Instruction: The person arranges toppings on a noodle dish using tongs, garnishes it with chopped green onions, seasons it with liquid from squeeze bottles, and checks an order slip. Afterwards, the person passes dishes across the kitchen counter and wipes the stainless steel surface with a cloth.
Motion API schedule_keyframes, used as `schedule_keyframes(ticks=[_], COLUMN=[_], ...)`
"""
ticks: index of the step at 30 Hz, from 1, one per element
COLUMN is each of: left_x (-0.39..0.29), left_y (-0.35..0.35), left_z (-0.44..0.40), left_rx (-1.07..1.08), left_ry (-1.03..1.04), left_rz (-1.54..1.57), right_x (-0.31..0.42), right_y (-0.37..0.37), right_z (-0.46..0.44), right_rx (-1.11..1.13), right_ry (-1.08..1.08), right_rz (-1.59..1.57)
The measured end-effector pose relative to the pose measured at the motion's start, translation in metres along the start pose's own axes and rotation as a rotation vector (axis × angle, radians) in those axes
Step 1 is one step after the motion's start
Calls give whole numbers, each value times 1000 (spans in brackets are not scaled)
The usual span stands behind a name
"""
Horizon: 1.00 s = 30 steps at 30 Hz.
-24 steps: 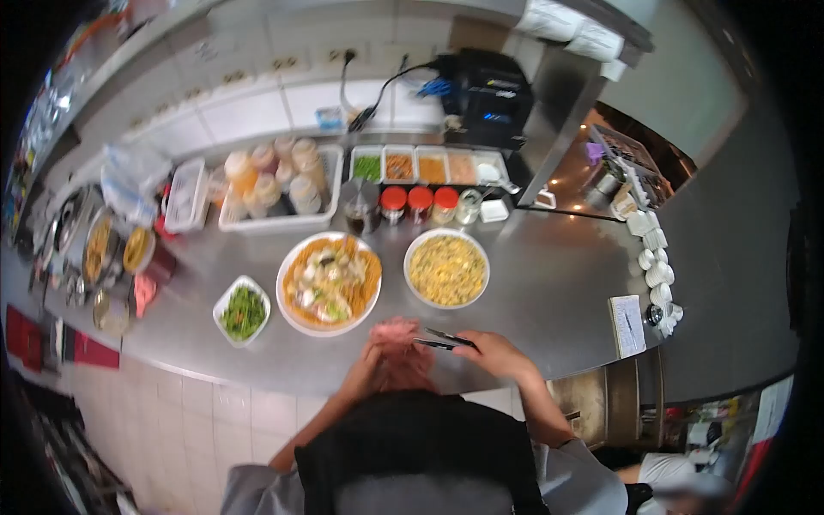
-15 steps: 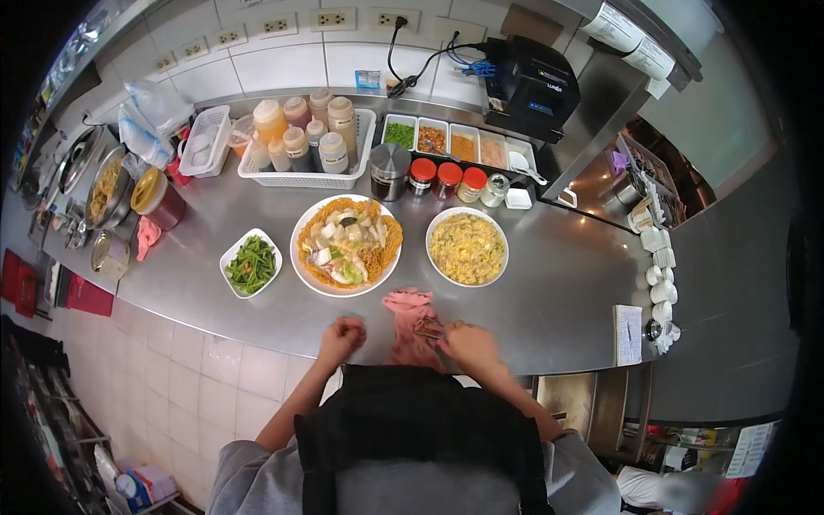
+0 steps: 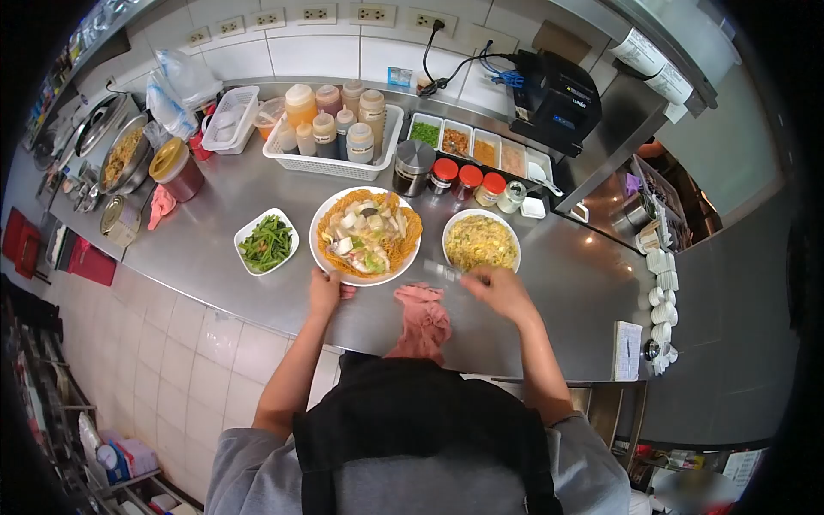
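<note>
My left hand [image 3: 325,293] is at the near left rim of a round white plate [image 3: 316,262], thumb on the rim and fingers curled below it. The plate bears crispy fried noodles [image 3: 410,233] topped with pale saucy pieces and greens. My right hand [image 3: 500,290] pinches a small, shiny, see-through-looking piece [image 3: 441,270], blurred, its kind unclear. It hovers between that plate and a white bowl [image 3: 518,249] of egg fried rice [image 3: 481,241]. A crumpled pink cloth [image 3: 422,322] lies on the counter between my hands. Left of the noodles stands a square dish [image 3: 293,249] of green vegetables [image 3: 266,243].
Behind the plates are a white basket [image 3: 330,169] of squeeze bottles, a dark jar [image 3: 414,168], red-lidded jars [image 3: 468,178] and topping trays [image 3: 455,137]. A black printer [image 3: 558,103] is at back right. A notepad [image 3: 627,350] lies by the right edge of the steel counter [image 3: 566,292].
Both hands have moved forward. My left hand has reached the noodle plate's rim. My right hand has lifted the shiny piece off the cloth toward the rice bowl. The view has shifted slightly.
</note>
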<state>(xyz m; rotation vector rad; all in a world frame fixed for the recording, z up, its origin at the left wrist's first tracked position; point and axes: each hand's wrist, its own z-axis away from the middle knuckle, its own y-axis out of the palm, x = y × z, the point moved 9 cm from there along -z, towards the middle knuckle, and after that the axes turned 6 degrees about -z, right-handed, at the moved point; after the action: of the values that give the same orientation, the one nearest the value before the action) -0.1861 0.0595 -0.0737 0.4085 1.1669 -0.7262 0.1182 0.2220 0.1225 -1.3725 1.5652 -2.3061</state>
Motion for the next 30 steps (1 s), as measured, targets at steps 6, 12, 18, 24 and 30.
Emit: schedule_keyframes(ticks=[6, 12, 18, 24, 30], left_x=[9, 20, 29, 37, 40], left_y=[26, 43, 44, 45, 45], left_z=[42, 89, 92, 89, 86], left_rx=[-44, 123, 222, 244, 252], left_ry=[-73, -191, -220, -246, -259], left_rz=[116, 209, 250, 254, 245], right_x=[-10, -2, 8, 9, 11], right_y=[12, 47, 65, 70, 76], right_z=[-65, -93, -95, -92, -91], right_rx=[-414, -465, -417, -387, -367], right_ry=[-1, -137, -170, -173, -171], right_rz=[136, 313, 380, 413, 461])
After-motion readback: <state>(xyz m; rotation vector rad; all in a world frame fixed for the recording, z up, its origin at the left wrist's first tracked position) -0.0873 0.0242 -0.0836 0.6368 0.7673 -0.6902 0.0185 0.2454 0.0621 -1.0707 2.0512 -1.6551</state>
